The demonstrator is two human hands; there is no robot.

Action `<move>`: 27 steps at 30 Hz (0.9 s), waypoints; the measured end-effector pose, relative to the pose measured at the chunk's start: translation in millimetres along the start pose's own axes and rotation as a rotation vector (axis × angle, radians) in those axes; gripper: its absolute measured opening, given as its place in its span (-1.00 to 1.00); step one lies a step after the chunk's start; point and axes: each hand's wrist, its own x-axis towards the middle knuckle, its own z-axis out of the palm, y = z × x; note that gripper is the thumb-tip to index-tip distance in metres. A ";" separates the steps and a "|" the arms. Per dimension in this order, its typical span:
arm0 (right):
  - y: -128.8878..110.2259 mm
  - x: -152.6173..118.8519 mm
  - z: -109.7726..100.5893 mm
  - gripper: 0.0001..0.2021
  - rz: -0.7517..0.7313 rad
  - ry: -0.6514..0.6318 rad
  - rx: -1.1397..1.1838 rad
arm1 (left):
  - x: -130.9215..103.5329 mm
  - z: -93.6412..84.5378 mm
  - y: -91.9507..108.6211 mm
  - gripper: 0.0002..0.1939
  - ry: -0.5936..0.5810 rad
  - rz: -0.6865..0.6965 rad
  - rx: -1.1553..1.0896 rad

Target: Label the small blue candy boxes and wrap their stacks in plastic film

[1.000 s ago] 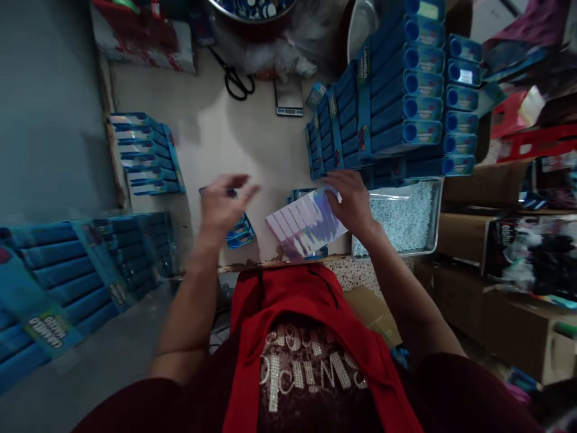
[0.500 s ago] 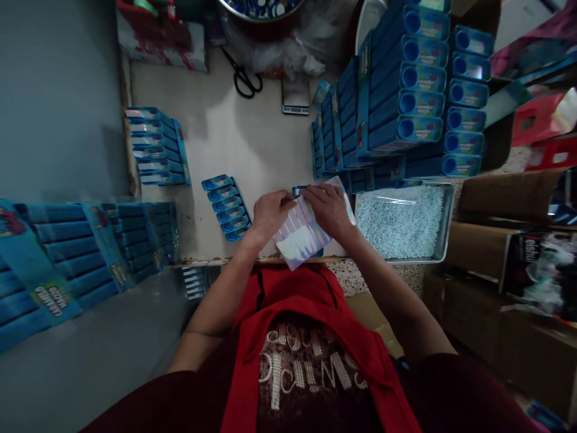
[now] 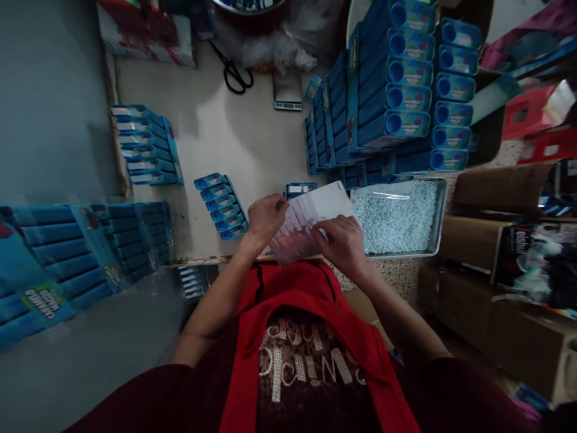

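Over the table's front edge, a shiny sheet marked with rows of narrow pale strips (image 3: 297, 213) lies tilted between my hands. My left hand (image 3: 265, 219) pinches its left side between thumb and fingertips. My right hand (image 3: 343, 243) is closed on the lower right part, its thumb and fingers pressed together. The sheet's upper right part is plain white; its lower part looks pinkish and see-through. Just behind the sheet lies a blue pack with white patches (image 3: 301, 189), partly covered. To the left of my left hand sits a row of blue packs (image 3: 222, 206).
Tall stacks of blue boxes (image 3: 408, 96) stand at right, beside a metal tray of pale blue beads (image 3: 396, 219). Scissors (image 3: 237, 78) and a small scale (image 3: 287, 93) lie at the back. More blue packs (image 3: 148, 147) stand at left, near stacked bundles (image 3: 58, 258).
My right hand has moved down and right along the sheet, uncovering its white upper part. The blue pack behind now shows more. My left hand keeps its pinch on the left side.
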 end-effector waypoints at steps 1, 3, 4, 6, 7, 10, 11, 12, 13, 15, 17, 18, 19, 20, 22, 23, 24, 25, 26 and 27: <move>-12.3 0.5 -12.4 -0.82 0.030 0.003 0.074 | -0.5 1.1 1.2 -0.90 -0.015 0.010 -0.001; -38.8 7.3 -34.0 -0.84 0.084 -0.037 0.261 | -1.6 0.3 1.1 -0.92 -0.007 0.042 -0.026; -51.7 14.1 -41.3 -0.84 0.117 -0.072 0.363 | -2.3 -2.1 -1.1 -0.90 0.036 0.051 -0.062; -73.5 34.8 -44.9 -0.80 0.195 -0.137 0.566 | -4.4 -11.6 -10.8 -0.80 0.170 0.023 -0.225; -82.0 48.3 -40.4 -0.76 0.230 -0.169 0.660 | -5.8 -18.7 -18.3 -0.73 0.235 -0.028 -0.365; -99.5 95.6 -3.7 -0.60 0.317 -0.279 0.894 | -11.2 -45.9 -48.4 -0.40 0.248 -0.240 -0.937; -103.9 111.4 13.8 -0.55 0.346 -0.324 0.951 | -13.3 -55.4 -59.6 -0.29 0.206 -0.292 -1.110; -107.9 126.2 32.1 -0.50 0.376 -0.364 0.994 | -15.3 -64.2 -70.7 -0.20 0.160 -0.326 -1.245; -111.7 139.5 50.4 -0.47 0.404 -0.399 1.019 | -17.3 -71.8 -81.4 -0.13 0.123 -0.344 -1.337; -118.4 160.4 83.5 -0.42 0.444 -0.441 1.023 | -20.8 -82.5 -100.6 -0.07 0.104 -0.350 -1.431; -123.6 173.2 108.6 -0.40 0.469 -0.445 0.985 | -23.1 -87.2 -115.7 -0.07 0.122 -0.330 -1.475; -125.9 176.7 117.7 -0.40 0.473 -0.435 0.953 | -23.8 -88.2 -121.6 -0.10 0.133 -0.318 -1.491; -128.0 178.7 124.6 -0.41 0.468 -0.421 0.913 | -24.0 -88.8 -126.4 -0.13 0.145 -0.312 -1.505; -130.3 179.5 129.7 -0.41 0.452 -0.408 0.869 | -23.8 -89.3 -130.1 -0.16 0.152 -0.319 -1.513; -135.1 178.6 135.7 -0.43 0.398 -0.401 0.793 | -22.4 -91.1 -134.9 -0.23 0.155 -0.356 -1.501; -137.7 177.5 137.3 -0.44 0.370 -0.406 0.768 | -21.2 -92.3 -136.2 -0.25 0.148 -0.375 -1.487; -140.2 176.2 138.6 -0.44 0.343 -0.412 0.748 | -19.8 -93.5 -136.9 -0.24 0.133 -0.392 -1.473; -142.6 174.8 139.8 -0.45 0.320 -0.408 0.730 | -18.1 -94.5 -137.3 -0.23 0.112 -0.406 -1.461; -144.7 173.3 141.0 -0.46 0.300 -0.394 0.708 | -16.3 -95.2 -137.4 -0.24 0.088 -0.419 -1.456; -146.3 171.6 142.3 -0.46 0.285 -0.372 0.680 | -14.5 -95.4 -137.5 -0.27 0.063 -0.434 -1.455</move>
